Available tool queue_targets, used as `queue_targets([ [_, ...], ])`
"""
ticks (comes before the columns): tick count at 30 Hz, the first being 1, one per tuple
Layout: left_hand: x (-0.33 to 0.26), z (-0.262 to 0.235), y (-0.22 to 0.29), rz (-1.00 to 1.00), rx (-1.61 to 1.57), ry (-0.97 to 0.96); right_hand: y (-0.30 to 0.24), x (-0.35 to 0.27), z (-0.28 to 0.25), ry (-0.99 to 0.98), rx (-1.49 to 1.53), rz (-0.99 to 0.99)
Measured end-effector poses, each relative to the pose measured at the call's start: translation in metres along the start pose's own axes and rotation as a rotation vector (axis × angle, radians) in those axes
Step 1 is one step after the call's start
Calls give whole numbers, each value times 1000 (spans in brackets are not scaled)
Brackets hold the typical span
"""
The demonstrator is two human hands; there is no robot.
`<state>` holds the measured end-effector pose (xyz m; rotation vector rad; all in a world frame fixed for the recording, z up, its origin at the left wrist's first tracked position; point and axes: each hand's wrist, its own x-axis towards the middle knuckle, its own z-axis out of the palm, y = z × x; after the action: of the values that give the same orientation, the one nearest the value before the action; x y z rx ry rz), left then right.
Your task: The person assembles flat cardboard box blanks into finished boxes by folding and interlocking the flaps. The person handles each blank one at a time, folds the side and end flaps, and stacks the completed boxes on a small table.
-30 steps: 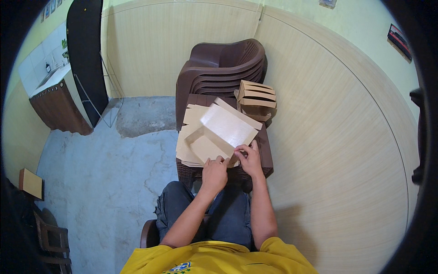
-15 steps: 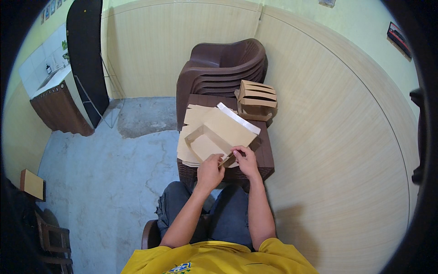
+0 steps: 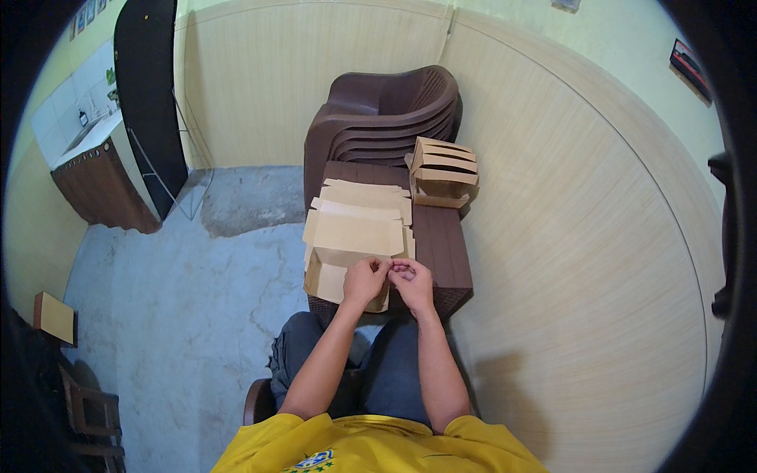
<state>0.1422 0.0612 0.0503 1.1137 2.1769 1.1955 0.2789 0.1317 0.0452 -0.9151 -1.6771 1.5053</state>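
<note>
A partly folded brown cardboard box point(image 3: 356, 233) lies on the table, its lid flap laid back and its shallow tray nearest me. Under and behind it are several flat cardboard blanks point(image 3: 363, 191). My left hand point(image 3: 365, 282) reaches over the tray, thumb and fingers pinched on the right wall near its back corner. Beside it my right hand point(image 3: 412, 284) has its fingers curled at the same corner from outside. The fingertips of both hands nearly meet there, and they hide the corner tabs.
Folded brown boxes point(image 3: 445, 173) are stacked at the back right of the dark brown table point(image 3: 441, 244). Behind it stand several stacked brown plastic chairs point(image 3: 386, 110). A wood-panelled wall point(image 3: 583, 260) runs along the right. Far left is a sink counter point(image 3: 91, 142).
The box has turned counterclockwise and now sits squarer to me, its lid swung to the left. Both hands have stayed at its right side, and the right hand has moved slightly closer.
</note>
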Motion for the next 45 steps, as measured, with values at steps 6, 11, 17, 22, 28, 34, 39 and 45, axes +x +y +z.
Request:
queue_targets([
  [6,6,-1,-6,-180,-384,-98,2,0,-3,75,13,113],
  [11,3,-7,-19,-121,-417,-177,-5,-3,-6,137,187,289],
  [17,-6,-7,-21,56,-306,-62,-18,-6,1,178,357,453],
  [22,-20,-10,-9,107,-228,-4,-18,-6,3,157,354,456],
  [28,-29,-14,-2,68,-274,7,-15,-7,3,106,275,412],
  [34,-31,-10,-4,69,-293,9,-15,-8,5,152,342,398],
  [39,-28,-7,-7,55,-304,18,-20,-8,8,196,182,368],
  [45,-25,-6,-12,62,-344,-5,-19,-8,6,179,151,370],
])
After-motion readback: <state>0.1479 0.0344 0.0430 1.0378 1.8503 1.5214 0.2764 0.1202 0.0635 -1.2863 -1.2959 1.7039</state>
